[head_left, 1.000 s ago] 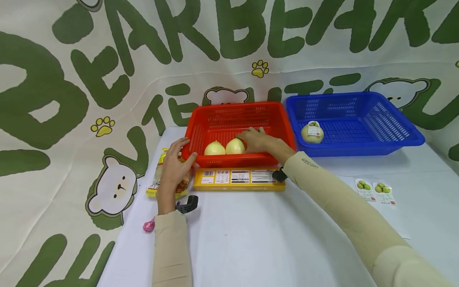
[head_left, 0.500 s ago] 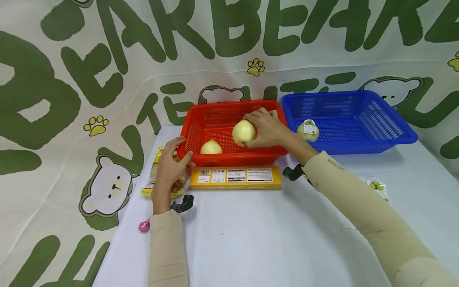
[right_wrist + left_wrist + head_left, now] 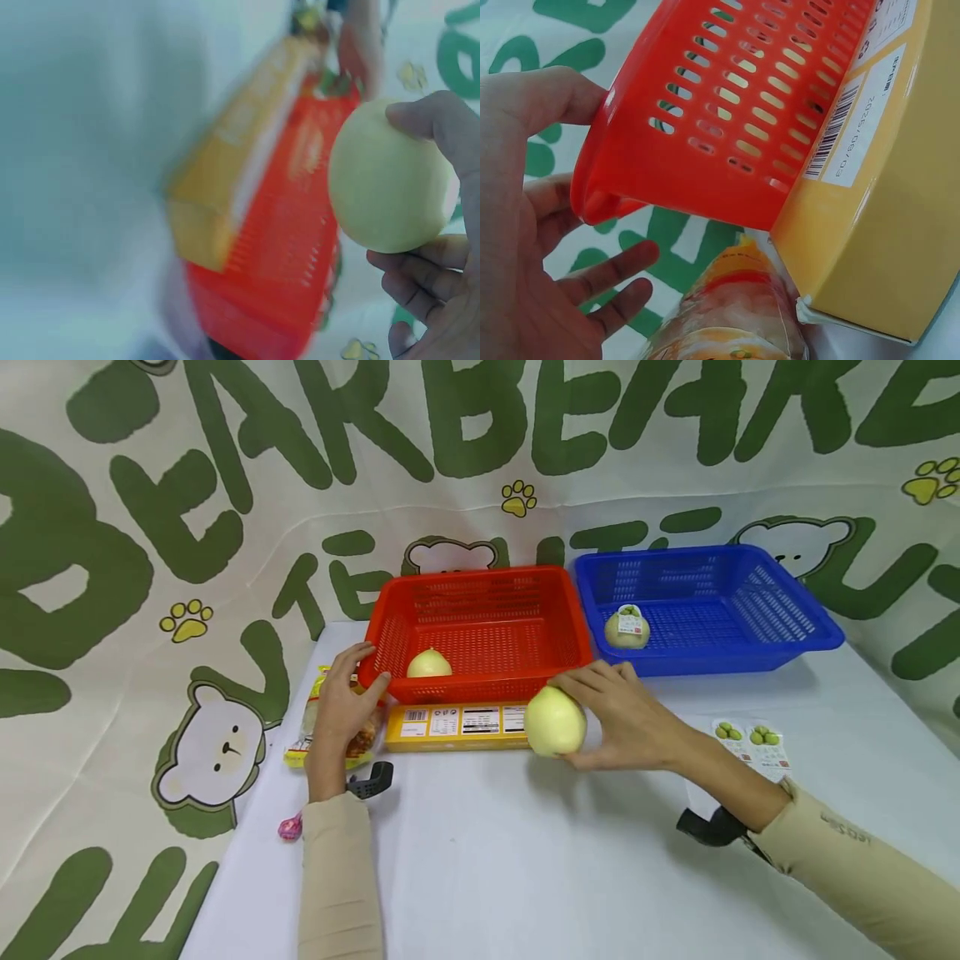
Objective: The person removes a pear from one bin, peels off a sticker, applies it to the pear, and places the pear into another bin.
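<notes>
My right hand holds a pale yellow round fruit above the table, just in front of the red basket. In the right wrist view the thumb lies on one side of the fruit and the fingers on the other. My left hand grips the front left corner of the red basket's rim. The left wrist view has the thumb against the red rim and lower fingers hanging loose. A second pale yellow fruit lies inside the red basket, at its front left.
A blue basket, right of the red one, contains a labelled round fruit. A yellow box lies before the red basket. Beneath the left hand is a food packet; a pink lollipop is nearer. Fruit labels lie at right.
My right hand has taken a pale yellow fruit, lifted it out of the red basket and brought it over the front rim toward me. The left hand stays at the basket corner.
</notes>
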Tool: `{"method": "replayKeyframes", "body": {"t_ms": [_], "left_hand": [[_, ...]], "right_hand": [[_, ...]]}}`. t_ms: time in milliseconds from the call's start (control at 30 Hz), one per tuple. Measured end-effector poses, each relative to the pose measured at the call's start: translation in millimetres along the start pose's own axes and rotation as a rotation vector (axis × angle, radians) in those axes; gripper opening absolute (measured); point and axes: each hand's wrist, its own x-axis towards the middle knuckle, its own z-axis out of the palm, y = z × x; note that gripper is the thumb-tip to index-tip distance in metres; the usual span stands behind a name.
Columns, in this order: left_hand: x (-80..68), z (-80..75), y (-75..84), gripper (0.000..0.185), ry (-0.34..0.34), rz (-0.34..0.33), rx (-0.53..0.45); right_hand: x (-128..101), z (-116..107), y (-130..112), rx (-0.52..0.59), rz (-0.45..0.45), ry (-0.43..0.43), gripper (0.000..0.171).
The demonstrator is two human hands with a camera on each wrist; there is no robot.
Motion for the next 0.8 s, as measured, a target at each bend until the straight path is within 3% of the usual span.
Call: {"method": "replayKeyframes", "body": {"t_ms": [200,367,533,633,700,800], "left_hand": [[1.7,-2.7,0.8,0.059,-0.005,-0.005,0.013],[2.0,-1.9,2.3,0.06,-0.01,-0.013,0.036],[4.6,-2.9,11.4,0.063,-0.016,-0.018,0.146],[2.2,-4.4,29.3,0.065,0.005,-0.003,0.21],[-3.2,-1.7,49.2,0.065,0.027,0.043,0.214],[-16.9,13.0,93.1,0.057,0.061,0.227,0.138]], "right_hand": [[-41,28,-12,0.004,0.011,-0.088,0.087],[-57,46,-11,0.027,0.06,-0.117,0.088],[-65,48,-10,0.062,0.123,-0.165,0.095],[-69,40,-11,0.083,0.161,-0.217,0.105],[-74,31,-9,0.096,0.185,-0.239,0.108],[-85,14,-1,0.095,0.196,-0.219,0.096]]}}
